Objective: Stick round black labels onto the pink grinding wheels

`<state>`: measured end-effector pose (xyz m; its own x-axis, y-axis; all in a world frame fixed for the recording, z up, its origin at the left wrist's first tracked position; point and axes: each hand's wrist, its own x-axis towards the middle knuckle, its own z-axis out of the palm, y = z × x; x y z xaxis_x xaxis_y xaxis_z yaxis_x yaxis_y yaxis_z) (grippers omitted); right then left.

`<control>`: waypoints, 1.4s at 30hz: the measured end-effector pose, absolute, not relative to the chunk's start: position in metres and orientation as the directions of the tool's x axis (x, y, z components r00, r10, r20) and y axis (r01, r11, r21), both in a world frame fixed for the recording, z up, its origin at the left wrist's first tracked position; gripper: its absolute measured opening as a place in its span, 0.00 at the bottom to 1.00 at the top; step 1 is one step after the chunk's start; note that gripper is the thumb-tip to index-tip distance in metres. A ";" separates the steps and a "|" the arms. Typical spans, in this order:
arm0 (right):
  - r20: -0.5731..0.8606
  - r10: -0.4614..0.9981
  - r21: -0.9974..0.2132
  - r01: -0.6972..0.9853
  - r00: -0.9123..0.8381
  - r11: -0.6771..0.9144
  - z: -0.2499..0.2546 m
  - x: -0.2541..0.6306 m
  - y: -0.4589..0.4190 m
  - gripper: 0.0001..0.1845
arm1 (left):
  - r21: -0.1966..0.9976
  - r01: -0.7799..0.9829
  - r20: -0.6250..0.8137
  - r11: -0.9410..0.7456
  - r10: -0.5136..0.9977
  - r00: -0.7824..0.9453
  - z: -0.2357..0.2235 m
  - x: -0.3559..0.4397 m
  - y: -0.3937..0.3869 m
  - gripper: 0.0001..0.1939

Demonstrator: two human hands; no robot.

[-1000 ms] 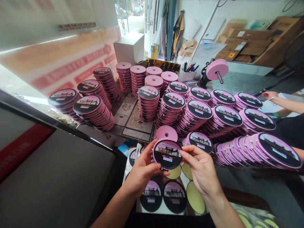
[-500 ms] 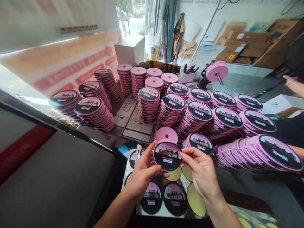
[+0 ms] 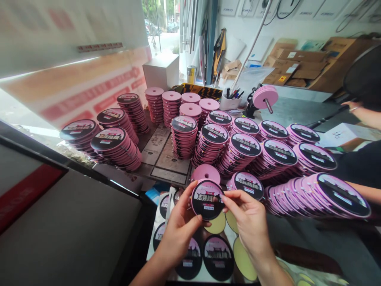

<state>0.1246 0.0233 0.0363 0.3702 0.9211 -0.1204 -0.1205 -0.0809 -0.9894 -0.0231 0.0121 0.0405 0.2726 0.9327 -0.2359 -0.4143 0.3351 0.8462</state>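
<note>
Forearms: both run off the bottom edge.
Left grip (image 3: 182, 224): closed around the left and lower rim of the pink-edged disc (image 3: 207, 200), thumb at the front; some of my fingertips are hidden behind it.
Right grip (image 3: 249, 212): pinching the same disc at its right rim; the fingers curled beneath are partly out of sight.
Disc: between my two hands, tilted toward me, its round label fading from pink at the top to black, with a dark gate-roof shape, large pale characters, a little red, and a small white panel whose print is too fine to read.
Sticker sheet (image 3: 202, 277): below my hands, partly covered by them, bearing dark round labels (image 3: 218, 260) and yellowish circles (image 3: 244, 260).
Brown shape (image 3: 308, 257): low on the right, too blurred to identify.
Plain pink spool (image 3: 206, 173): just behind the disc, which hides its lower part.
Worktop (image 3: 171, 163): crowded with spool stacks, front ones masking those behind.
Leaning row (image 3: 297, 196): slumped sideways at the right.
Co-worker's arm (image 3: 364, 114): cut off by the right edge.
Rod stand (image 3: 268, 104): carrying several pink spools.
Cardboard boxes (image 3: 309, 59): farther back, lettering unreadable.
</note>
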 end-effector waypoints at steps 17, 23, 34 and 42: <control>-0.180 0.802 -0.979 -0.179 0.569 -0.093 0.038 0.188 0.030 0.23 | 0.914 -0.212 -0.279 0.346 0.915 0.290 0.020 0.006 0.012 0.29; -0.169 0.779 -0.985 -0.116 0.604 -0.124 0.022 0.217 0.050 0.26 | 0.969 0.203 -0.196 0.138 0.932 0.303 -0.017 -0.008 0.016 0.17; 0.322 0.845 -0.725 0.685 0.428 -0.071 0.014 0.189 -0.019 0.12 | 0.791 0.496 -0.010 -0.359 0.802 0.598 -0.043 -0.015 0.033 0.23; 0.141 0.956 -0.692 0.716 0.256 -0.089 -0.107 0.165 -0.084 0.22 | 0.545 0.369 -0.025 -0.753 0.425 0.905 -0.080 0.014 0.032 0.36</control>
